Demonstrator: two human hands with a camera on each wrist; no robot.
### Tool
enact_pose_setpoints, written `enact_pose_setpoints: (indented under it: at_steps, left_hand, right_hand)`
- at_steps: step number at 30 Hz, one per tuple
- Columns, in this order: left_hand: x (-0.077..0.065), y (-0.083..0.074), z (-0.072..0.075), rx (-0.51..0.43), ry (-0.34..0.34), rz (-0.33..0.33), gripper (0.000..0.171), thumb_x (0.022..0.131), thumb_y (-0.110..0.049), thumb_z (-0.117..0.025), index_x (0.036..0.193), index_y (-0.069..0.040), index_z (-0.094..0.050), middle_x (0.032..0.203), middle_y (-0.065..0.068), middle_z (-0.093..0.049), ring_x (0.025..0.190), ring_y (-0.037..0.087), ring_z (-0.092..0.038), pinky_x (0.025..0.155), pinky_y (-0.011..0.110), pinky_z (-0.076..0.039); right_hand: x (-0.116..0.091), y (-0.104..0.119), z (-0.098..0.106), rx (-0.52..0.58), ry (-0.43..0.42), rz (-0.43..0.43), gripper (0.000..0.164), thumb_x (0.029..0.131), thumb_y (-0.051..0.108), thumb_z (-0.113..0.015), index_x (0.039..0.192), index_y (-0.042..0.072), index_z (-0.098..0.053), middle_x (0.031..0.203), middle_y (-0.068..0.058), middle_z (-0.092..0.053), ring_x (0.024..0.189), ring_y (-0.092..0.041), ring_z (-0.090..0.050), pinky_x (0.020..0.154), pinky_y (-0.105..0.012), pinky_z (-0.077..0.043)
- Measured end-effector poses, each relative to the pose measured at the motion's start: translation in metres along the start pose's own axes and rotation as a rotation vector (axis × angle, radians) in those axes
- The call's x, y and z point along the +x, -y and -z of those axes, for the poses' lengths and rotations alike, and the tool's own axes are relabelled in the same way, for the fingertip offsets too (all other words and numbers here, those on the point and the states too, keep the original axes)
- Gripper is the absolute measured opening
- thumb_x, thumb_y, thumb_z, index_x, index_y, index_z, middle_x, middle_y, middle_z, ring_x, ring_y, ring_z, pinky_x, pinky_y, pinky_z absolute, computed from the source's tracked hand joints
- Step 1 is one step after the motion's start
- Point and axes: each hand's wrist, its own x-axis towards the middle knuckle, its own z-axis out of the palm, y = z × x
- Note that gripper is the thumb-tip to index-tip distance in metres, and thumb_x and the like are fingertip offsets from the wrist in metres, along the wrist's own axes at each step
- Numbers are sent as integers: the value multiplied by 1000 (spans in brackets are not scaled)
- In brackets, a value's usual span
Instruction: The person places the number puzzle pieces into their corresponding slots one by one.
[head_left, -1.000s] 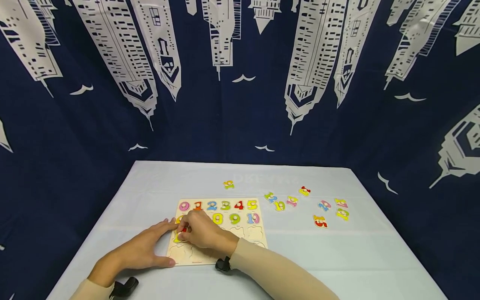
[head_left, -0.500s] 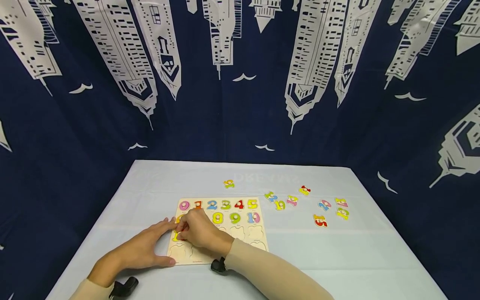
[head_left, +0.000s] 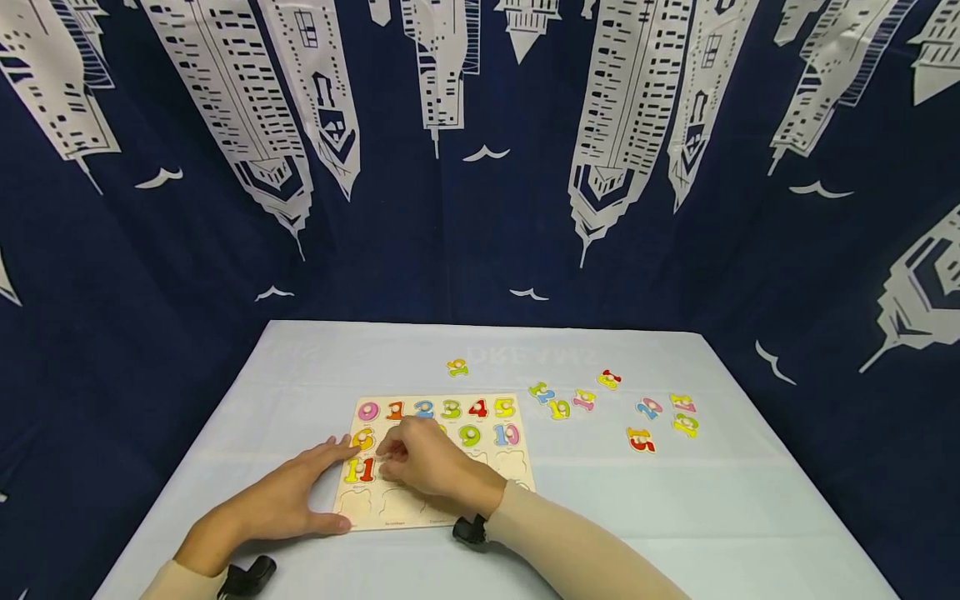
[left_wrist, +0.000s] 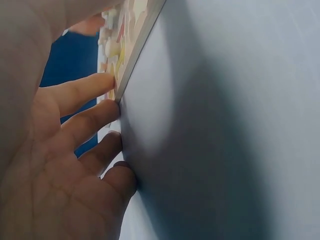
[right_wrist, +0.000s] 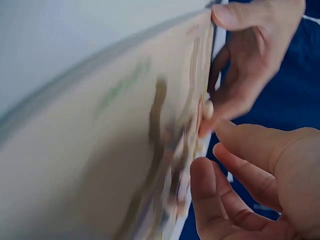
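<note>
Above the puzzle board (head_left: 408,502), the right hand (head_left: 435,465) has loosely bent fingers (right_wrist: 204,184), holding nothing. At the board's left edge rests the left hand (head_left: 281,496), fingers released.

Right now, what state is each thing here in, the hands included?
Puzzle board: flat on the table, partly filled
Number 11 piece: in the third row's leftmost place
Lower-left slot: empty
Loose number pieces: on the table, off the board
Left hand: touching the board's left edge
Right hand: over the board, holding no visible piece
Navy cloth: hanging behind the table
</note>
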Motion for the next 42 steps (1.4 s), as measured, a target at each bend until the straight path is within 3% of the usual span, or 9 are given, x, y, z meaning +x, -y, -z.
enact_pose_setpoints:
  at_steps: [5, 10, 16, 21, 25, 33, 42]
  left_hand:
    - [0, 0, -2, 12, 0, 7, 107, 81, -54, -105, 170, -19, -57, 185, 22, -46, 172, 58, -39, 133, 81, -38]
    - [1, -1, -2, -2, 8, 25, 102, 80, -54, -105, 165, -23, -58, 186, 22, -45, 174, 57, -38, 135, 80, -37]
    - [2, -2, 1, -1, -5, -22, 89, 81, -51, -106, 155, -26, -63, 184, 25, -46, 172, 59, -39, 135, 81, -37]
    - [2, -1, 1, 2, -2, -21, 85, 81, -50, -106, 152, -25, -66, 184, 23, -47, 172, 58, -39, 135, 81, -37]
    - [0, -1, 1, -8, -5, -27, 84, 81, -49, -106, 151, -24, -68, 183, 24, -49, 172, 58, -39, 135, 81, -36]
    - [-2, 1, 0, -5, -1, -5, 85, 81, -49, -106, 153, -26, -67, 185, 22, -46, 173, 58, -38, 135, 82, -36]
    - [-3, -1, 2, -10, -6, -14, 85, 83, -52, -104, 154, -24, -68, 186, 20, -45, 173, 57, -38, 135, 81, -36]
  right_hand:
    - [-16, -26, 27, 57, -87, -37, 13, 100, 5, -89, 113, 5, -89, 108, -8, -84, 86, -3, -67, 79, -17, -59]
    - [-30, -63, 64, -9, -218, -99, 15, 100, 3, -89, 115, 2, -89, 109, -12, -83, 87, -12, -73, 76, -22, -61]
    - [-50, -117, 108, -113, -347, -309, 20, 101, 7, -90, 121, 4, -88, 114, -13, -82, 95, -20, -77, 83, -33, -65]
    - [-65, -158, 134, -144, -353, -442, 28, 102, 9, -87, 128, 0, -85, 126, -21, -79, 109, -32, -79, 98, -50, -67]
    - [-70, -177, 142, -134, -314, -484, 27, 103, 13, -87, 127, -1, -85, 120, -19, -83, 108, -31, -77, 99, -51, -66]
    - [-68, -184, 140, -88, -285, -500, 14, 104, 15, -88, 114, 5, -88, 102, -9, -86, 92, -21, -71, 77, -30, -57]
    - [-61, -186, 135, -121, -298, -517, 12, 106, 14, -87, 112, 5, -87, 103, -10, -86, 94, -23, -71, 85, -35, -58]
